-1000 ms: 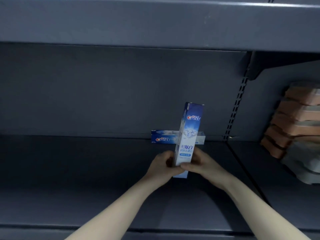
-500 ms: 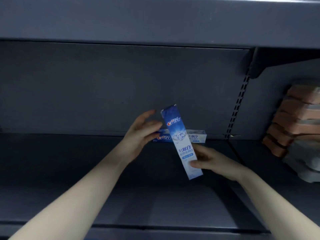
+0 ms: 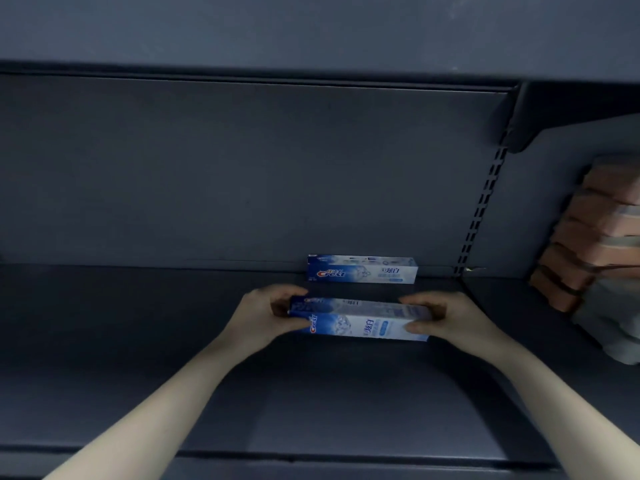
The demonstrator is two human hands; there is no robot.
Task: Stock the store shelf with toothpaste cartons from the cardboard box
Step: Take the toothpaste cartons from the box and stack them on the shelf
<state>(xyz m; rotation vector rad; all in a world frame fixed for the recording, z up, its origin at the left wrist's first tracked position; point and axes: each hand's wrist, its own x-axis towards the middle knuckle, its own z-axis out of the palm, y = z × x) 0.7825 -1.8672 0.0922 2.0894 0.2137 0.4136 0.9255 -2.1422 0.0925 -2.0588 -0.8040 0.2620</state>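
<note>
A blue and white toothpaste carton (image 3: 360, 322) lies lengthwise, its long side parallel to the shelf's front edge, held at both ends over the middle depth of the dark shelf (image 3: 329, 403). Whether its underside touches the shelf board cannot be told. The left hand (image 3: 268, 315) wraps the carton's left end, fingers curled over the top and thumb at the front face. The right hand (image 3: 438, 315) grips the right end the same way, fingers over the top edge and thumb pressed on the front face near the corner. Both forearms reach in from the front edge, bare, converging toward the carton.

Behind it, well apart, a second carton (image 3: 362, 270) of the same kind stands on its long side against the back panel (image 3: 242, 174), near the right rear corner of this bay.

The held carton's top face is blurred and its print hard to read. At the right, past the slotted upright (image 3: 479, 209), a stack of brownish packs (image 3: 602, 233) in the next bay is soft and cut off by the frame edge; what they are cannot be told.

The shelf board stretches bare to the left of the hands and toward the front lip, and the upper shelf (image 3: 311, 32) overhangs well above.
</note>
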